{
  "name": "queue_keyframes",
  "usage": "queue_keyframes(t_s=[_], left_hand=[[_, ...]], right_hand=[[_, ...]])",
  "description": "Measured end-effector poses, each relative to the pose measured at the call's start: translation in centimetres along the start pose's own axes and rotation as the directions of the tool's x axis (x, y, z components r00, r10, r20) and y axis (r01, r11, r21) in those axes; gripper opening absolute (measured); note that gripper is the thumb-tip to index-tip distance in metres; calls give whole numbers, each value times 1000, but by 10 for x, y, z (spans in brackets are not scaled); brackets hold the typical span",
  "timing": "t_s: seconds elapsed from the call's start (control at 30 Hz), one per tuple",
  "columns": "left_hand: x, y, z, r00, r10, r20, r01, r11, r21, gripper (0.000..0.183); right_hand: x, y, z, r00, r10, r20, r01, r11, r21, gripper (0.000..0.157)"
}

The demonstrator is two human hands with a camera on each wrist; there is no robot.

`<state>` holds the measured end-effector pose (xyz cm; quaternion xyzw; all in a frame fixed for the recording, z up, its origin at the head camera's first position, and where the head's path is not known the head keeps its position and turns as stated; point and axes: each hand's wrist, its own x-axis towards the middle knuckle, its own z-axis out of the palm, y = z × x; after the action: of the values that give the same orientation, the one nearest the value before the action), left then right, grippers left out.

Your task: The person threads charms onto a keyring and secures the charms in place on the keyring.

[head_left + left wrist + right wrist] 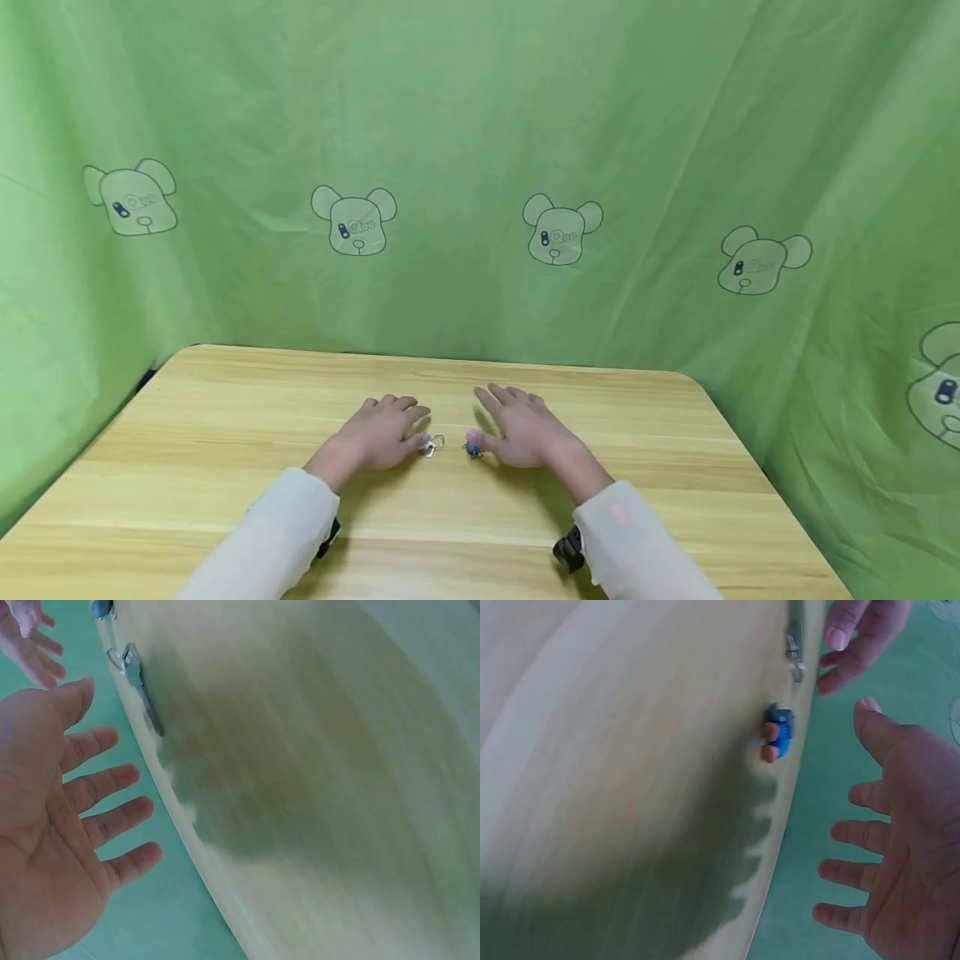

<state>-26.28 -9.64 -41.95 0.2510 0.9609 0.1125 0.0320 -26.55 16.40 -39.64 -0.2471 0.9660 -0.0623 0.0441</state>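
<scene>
A metal key [428,451] on a thin ring lies on the wooden table, beside the thumb of my left hand [384,433]. In the left wrist view the key [142,684] lies flat, its ring at one end, apart from the spread fingers. Just right of it sits a small blue figure trinket [474,451], below the thumb of my right hand [521,429]. The right wrist view shows this blue figure [781,733] with orange feet and a darker top. Both hands are held palm down over the table with fingers extended, nothing in them.
The light wood-grain table [450,533] has rounded far corners. Behind and beside it hangs a green curtain [465,108] printed with bear-head outlines. A dark wrist device [568,550] shows under the right sleeve.
</scene>
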Motion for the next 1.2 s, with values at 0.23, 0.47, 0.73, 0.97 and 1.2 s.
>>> queue_keyframes(t_s=[0.23,0.47,0.73,0.97,1.2], left_hand=[[-2,3,6,997,73,22,-74,997,35,46],[2,4,12,995,95,8,-94,989,-116,44],[12,4,15,997,81,-18,-83,976,-204,32],[16,4,15,996,81,-21,-84,965,-249,25],[20,3,15,998,58,-12,-59,960,-275,20]], right_hand=[[-2,2,13,997,-65,36,67,996,-62,76],[-2,3,25,988,-151,36,153,985,-75,64],[8,5,31,974,-219,-51,217,976,-29,43],[12,4,33,970,-227,-82,230,973,24,28],[17,3,34,960,-256,-113,264,962,65,8]])
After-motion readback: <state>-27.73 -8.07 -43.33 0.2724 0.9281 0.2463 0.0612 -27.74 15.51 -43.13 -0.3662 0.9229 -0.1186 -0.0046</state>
